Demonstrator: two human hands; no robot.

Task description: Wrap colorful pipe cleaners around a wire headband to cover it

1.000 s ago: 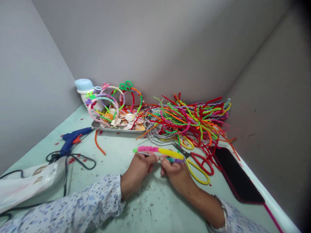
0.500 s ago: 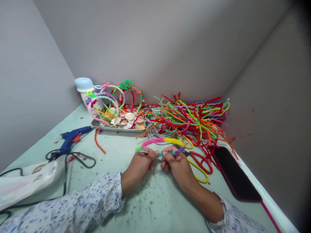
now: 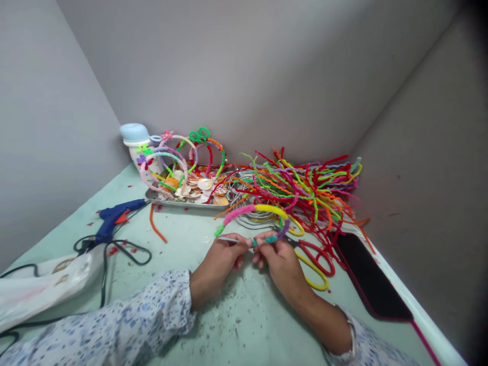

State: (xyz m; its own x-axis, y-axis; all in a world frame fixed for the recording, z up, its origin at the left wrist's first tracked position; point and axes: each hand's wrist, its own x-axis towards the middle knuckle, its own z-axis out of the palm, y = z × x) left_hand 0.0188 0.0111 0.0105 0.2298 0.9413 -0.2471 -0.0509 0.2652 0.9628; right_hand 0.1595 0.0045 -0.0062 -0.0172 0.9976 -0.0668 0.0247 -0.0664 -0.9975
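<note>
Between my hands is a thin metal headband (image 3: 272, 210), curved away from me and wrapped in pink, yellow, green, purple and teal pipe cleaner. My left hand (image 3: 223, 259) is closed, thumb and fingers pinching the bare grey stretch on the near side. Close beside it, my right hand (image 3: 282, 262) pinches the teal pipe cleaner (image 3: 270, 239) where it meets the metal. The fingertips nearly touch and partly hide the wrapped end. Scissors with red and yellow handles (image 3: 313, 282) lie just right of my right hand.
A metal tray (image 3: 183, 203) holds shells and several decorated headbands. Right of it lie bare metal bands and a heap of pipe cleaners (image 3: 301, 185). A blue glue gun (image 3: 110, 218) with a looping cord, a plastic bag (image 3: 46, 284), a bottle (image 3: 135, 134) and a phone (image 3: 371, 274) are around.
The headband's far arc has tilted up a little, showing more of its green and purple side. Both hands keep their pinch in almost the same place.
</note>
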